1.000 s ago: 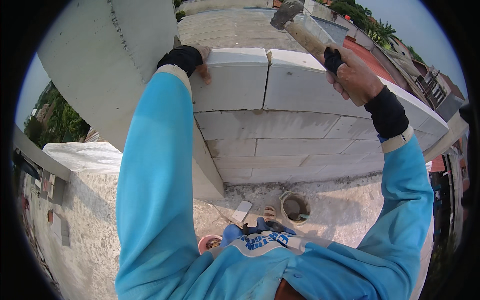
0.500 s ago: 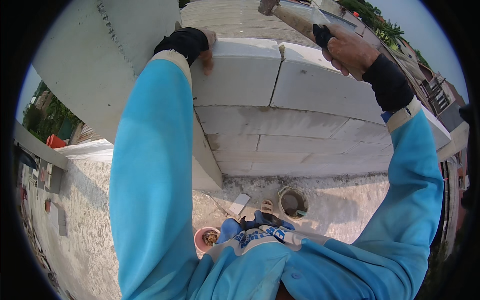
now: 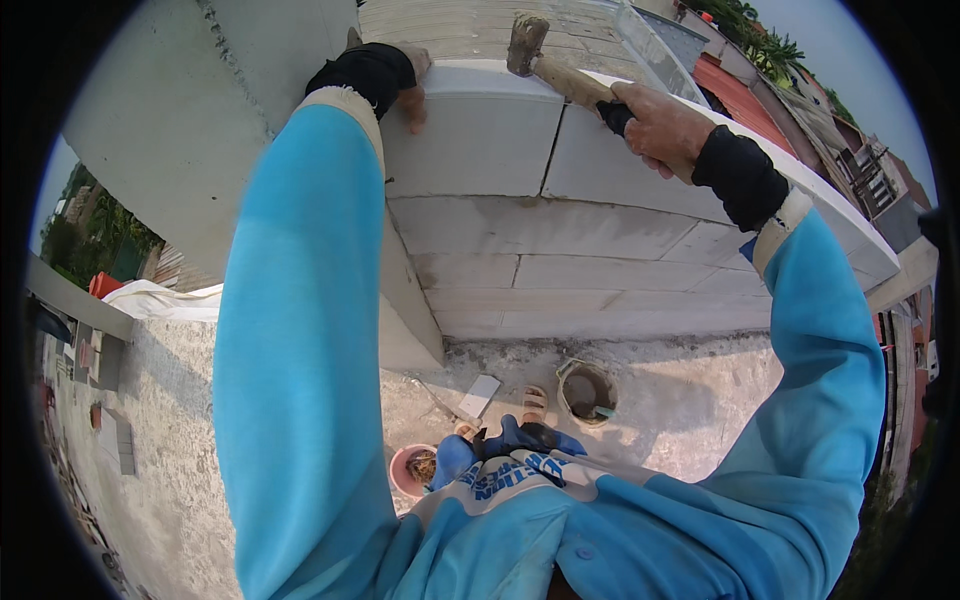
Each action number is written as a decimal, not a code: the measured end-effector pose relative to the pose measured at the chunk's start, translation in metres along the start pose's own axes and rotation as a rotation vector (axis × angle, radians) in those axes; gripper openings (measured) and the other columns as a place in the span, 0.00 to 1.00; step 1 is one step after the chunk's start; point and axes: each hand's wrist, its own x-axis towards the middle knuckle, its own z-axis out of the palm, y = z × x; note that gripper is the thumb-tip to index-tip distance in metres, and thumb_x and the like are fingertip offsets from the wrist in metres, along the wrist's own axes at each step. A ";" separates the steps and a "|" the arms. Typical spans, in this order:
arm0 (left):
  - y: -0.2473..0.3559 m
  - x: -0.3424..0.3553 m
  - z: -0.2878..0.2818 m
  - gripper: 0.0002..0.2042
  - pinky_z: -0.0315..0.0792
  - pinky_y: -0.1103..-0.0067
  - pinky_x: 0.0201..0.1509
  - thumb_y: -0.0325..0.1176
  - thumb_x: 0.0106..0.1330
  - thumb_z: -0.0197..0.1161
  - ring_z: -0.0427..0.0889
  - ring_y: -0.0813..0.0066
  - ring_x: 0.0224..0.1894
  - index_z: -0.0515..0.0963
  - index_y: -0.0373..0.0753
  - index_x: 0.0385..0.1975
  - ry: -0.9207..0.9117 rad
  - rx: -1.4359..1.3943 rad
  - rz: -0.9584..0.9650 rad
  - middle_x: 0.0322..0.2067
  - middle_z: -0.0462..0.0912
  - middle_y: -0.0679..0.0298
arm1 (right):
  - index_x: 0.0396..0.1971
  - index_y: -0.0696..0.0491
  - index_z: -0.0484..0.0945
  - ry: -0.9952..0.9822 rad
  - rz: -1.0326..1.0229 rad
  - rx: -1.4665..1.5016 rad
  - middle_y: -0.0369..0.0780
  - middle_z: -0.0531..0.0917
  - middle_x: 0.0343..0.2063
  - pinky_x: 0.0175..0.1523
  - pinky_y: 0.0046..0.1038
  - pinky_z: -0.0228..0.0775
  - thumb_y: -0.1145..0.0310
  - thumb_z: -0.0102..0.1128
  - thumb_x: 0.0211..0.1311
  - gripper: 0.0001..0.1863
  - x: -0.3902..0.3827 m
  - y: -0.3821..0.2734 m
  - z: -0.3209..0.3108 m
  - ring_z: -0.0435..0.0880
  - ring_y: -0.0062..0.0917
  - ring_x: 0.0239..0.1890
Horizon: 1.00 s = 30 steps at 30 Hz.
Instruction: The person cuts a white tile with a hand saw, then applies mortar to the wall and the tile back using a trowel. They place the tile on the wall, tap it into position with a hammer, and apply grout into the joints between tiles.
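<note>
The wall [image 3: 560,260] of pale grey blocks is standing several courses high against a plastered column [image 3: 190,130], and the work looks to be at its top course: the upper left block [image 3: 480,135] is already sitting on the course below, touching the column side, and is getting its final seating, while the blocks to its right in the same row are already lying in line. The left hand [image 3: 400,75], in a black cuff, is pressing down on the block's top near edge, fingers curled over the rim and holding nothing else. The right hand [image 3: 655,125] is wrapping tightly around the wooden handle of a mallet [image 3: 545,60], whose dark head is resting on or just above the block's top face; whether it is touching cannot be told. Judging by this, laying is mostly done here and levelling is remaining. Counting: one mallet, two hands, at least four courses showing, though the lower ones are blurring into each other. On the rough concrete floor [image 3: 690,400] below are sitting one grey bucket [image 3: 586,390], one reddish pot [image 3: 413,468] and one flat pale board [image 3: 480,395].
</note>
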 end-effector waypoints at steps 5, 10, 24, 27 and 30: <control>0.003 0.001 -0.008 0.52 0.79 0.67 0.61 0.51 0.31 0.89 0.85 0.52 0.55 0.76 0.34 0.61 -0.078 -0.052 0.042 0.52 0.84 0.49 | 0.54 0.59 0.70 0.104 0.089 0.072 0.36 0.76 0.23 0.13 0.21 0.70 0.71 0.53 0.74 0.13 -0.005 -0.013 0.018 0.76 0.17 0.13; 0.007 -0.008 0.001 0.50 0.80 0.66 0.60 0.50 0.32 0.88 0.85 0.51 0.55 0.76 0.34 0.60 0.002 -0.033 0.047 0.52 0.84 0.47 | 0.49 0.60 0.71 -0.071 0.113 -0.123 0.36 0.77 0.21 0.12 0.21 0.68 0.74 0.53 0.72 0.10 -0.008 -0.031 0.008 0.76 0.17 0.13; 0.011 -0.002 0.004 0.47 0.80 0.66 0.59 0.49 0.36 0.88 0.85 0.48 0.53 0.75 0.31 0.58 -0.031 0.001 0.065 0.51 0.83 0.45 | 0.61 0.58 0.70 -0.010 0.133 -0.151 0.36 0.76 0.21 0.13 0.23 0.71 0.74 0.56 0.68 0.22 -0.020 -0.028 0.001 0.78 0.18 0.13; 0.010 -0.001 0.002 0.48 0.80 0.67 0.59 0.49 0.36 0.88 0.85 0.49 0.53 0.74 0.31 0.58 -0.040 0.003 0.066 0.51 0.83 0.45 | 0.57 0.60 0.70 0.034 0.093 -0.005 0.37 0.76 0.20 0.12 0.24 0.69 0.77 0.55 0.68 0.18 -0.017 -0.027 0.002 0.77 0.19 0.12; 0.011 -0.001 0.003 0.47 0.80 0.67 0.59 0.49 0.36 0.88 0.85 0.50 0.53 0.75 0.32 0.58 -0.053 -0.007 0.042 0.51 0.83 0.46 | 0.53 0.61 0.69 -0.033 0.069 -0.095 0.38 0.76 0.20 0.11 0.25 0.68 0.78 0.54 0.69 0.14 -0.011 -0.021 0.011 0.77 0.21 0.11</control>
